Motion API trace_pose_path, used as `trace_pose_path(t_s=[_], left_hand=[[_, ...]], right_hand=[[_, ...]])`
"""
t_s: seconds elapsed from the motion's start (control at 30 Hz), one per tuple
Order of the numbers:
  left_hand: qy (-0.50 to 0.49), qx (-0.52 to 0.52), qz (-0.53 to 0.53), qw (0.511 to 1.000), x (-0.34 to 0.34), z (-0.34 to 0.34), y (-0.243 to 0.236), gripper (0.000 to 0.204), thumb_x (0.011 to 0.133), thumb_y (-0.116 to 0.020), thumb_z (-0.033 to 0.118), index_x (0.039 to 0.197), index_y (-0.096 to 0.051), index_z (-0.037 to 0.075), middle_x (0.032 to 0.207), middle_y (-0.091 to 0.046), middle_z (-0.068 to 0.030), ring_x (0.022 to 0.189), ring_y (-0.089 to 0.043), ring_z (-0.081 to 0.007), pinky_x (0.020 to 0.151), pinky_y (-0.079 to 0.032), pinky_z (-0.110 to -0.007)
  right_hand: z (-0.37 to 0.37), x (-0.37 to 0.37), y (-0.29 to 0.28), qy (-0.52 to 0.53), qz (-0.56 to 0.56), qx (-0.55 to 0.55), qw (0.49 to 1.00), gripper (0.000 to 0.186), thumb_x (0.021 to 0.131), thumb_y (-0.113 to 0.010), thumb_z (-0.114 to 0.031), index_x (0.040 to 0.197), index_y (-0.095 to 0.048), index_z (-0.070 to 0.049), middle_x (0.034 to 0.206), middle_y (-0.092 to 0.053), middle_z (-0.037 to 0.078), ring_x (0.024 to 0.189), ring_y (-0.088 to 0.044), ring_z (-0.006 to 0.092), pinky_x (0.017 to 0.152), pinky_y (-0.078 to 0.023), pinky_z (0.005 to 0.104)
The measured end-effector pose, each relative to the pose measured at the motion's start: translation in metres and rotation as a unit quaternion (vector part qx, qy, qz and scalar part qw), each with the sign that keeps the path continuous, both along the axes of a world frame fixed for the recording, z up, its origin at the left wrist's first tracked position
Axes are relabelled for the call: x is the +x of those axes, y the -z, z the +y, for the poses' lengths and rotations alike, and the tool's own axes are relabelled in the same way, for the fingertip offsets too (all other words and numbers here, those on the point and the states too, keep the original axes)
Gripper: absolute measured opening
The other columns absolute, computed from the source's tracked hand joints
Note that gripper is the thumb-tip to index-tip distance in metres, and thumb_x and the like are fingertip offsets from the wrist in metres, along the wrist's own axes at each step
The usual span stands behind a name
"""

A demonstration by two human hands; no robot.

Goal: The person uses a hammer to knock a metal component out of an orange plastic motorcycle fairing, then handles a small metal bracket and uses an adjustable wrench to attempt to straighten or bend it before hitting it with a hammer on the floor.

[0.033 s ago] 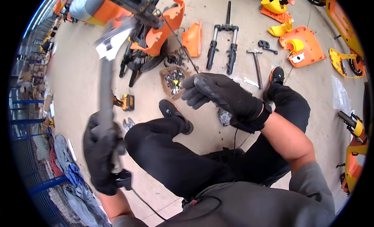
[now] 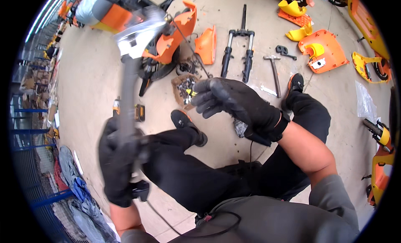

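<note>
A large adjustable wrench (image 2: 128, 90), blurred by motion, stands upright in my left hand (image 2: 121, 159), whose gloved fingers wrap its handle. Its shiny head overlaps the scooter's dark stem and orange body panel (image 2: 179, 30) in the picture; whether they touch I cannot tell. My right hand (image 2: 236, 99), also in a black glove, hovers palm inward with loosely bent fingers and nothing visible in it. Just beyond its fingertips ends a thin dark cable (image 2: 190, 46). Below that hand a small grey part (image 2: 240, 128) is partly hidden.
A cardboard box of small parts (image 2: 180, 92) lies beyond my right hand. A yellow power drill (image 2: 140, 112) is near my left hand. Farther off lie a front fork (image 2: 241, 33), a hammer (image 2: 275, 78) and orange panels (image 2: 323, 51). Shelving (image 2: 29, 134) runs along the left.
My left hand has shifted to the right with the wrench, its head now over the scooter's front. My right hand has barely moved.
</note>
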State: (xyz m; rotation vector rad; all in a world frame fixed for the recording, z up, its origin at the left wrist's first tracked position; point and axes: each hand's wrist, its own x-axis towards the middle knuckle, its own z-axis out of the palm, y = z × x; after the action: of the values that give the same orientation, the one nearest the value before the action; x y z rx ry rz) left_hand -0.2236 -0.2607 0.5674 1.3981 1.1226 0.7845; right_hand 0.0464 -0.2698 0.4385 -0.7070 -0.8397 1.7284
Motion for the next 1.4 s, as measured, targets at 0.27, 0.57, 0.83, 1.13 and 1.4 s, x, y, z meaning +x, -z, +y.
trace_pose_path(t_s=[0.27, 0.57, 0.83, 1.13, 1.4], left_hand=[[0.168, -0.098, -0.038, 0.98, 0.141, -0.023, 0.107, 0.032, 0.095, -0.061, 0.009, 0.122, -0.047, 0.0, 0.088, -0.059, -0.0043, 0.071, -0.056, -0.0078, 0.064, -0.048, -0.025], [0.353, -0.133, 0.002, 0.926, 0.183, -0.021, 0.148, 0.023, 0.099, -0.053, 0.011, 0.118, -0.048, -0.001, 0.089, -0.063, -0.0078, 0.078, -0.062, -0.0145, 0.069, -0.051, -0.033], [0.435, -0.042, 0.147, 0.887, 0.166, -0.003, 0.146, 0.027, 0.098, -0.055, 0.009, 0.122, -0.05, -0.002, 0.098, -0.064, -0.0129, 0.079, -0.064, -0.0142, 0.07, -0.052, -0.032], [0.145, -0.1, -0.114, 0.978, 0.15, 0.056, 0.112, 0.034, 0.1, -0.045, 0.009, 0.131, -0.045, -0.003, 0.123, -0.056, -0.0157, 0.104, -0.065, -0.0238, 0.093, -0.054, -0.038], [0.107, -0.081, -0.113, 0.984, 0.139, 0.057, 0.096, 0.039, 0.098, -0.047, 0.003, 0.136, -0.046, -0.003, 0.113, -0.063, -0.0153, 0.099, -0.068, -0.0225, 0.087, -0.057, -0.034]], right_hand=[[0.0, 0.092, 0.027, 0.267, -0.202, 0.157, 0.929, 0.037, 0.107, -0.044, -0.035, 0.122, -0.05, -0.001, 0.102, -0.066, 0.013, 0.09, -0.068, 0.0217, 0.083, -0.057, 0.0354], [-0.017, 0.099, 0.004, 0.223, 0.034, -0.015, 0.974, 0.034, 0.105, -0.049, -0.028, 0.126, -0.051, -0.002, 0.103, -0.062, 0.01, 0.088, -0.063, 0.017, 0.08, -0.054, 0.033], [-0.019, 0.089, 0.008, 0.234, 0.007, -0.082, 0.969, 0.031, 0.103, -0.054, -0.028, 0.119, -0.053, -0.001, 0.095, -0.063, 0.006, 0.079, -0.061, 0.0127, 0.072, -0.053, 0.0289], [-0.021, 0.08, -0.004, 0.154, -0.086, -0.13, 0.976, 0.034, 0.103, -0.053, -0.025, 0.127, -0.053, -0.002, 0.104, -0.064, 0.007, 0.084, -0.064, 0.0121, 0.077, -0.054, 0.0286], [-0.02, 0.059, -0.011, 0.132, -0.199, -0.129, 0.962, 0.025, 0.101, -0.052, -0.019, 0.115, -0.055, 0.001, 0.086, -0.062, 0.007, 0.073, -0.061, 0.0123, 0.067, -0.051, 0.0284]])
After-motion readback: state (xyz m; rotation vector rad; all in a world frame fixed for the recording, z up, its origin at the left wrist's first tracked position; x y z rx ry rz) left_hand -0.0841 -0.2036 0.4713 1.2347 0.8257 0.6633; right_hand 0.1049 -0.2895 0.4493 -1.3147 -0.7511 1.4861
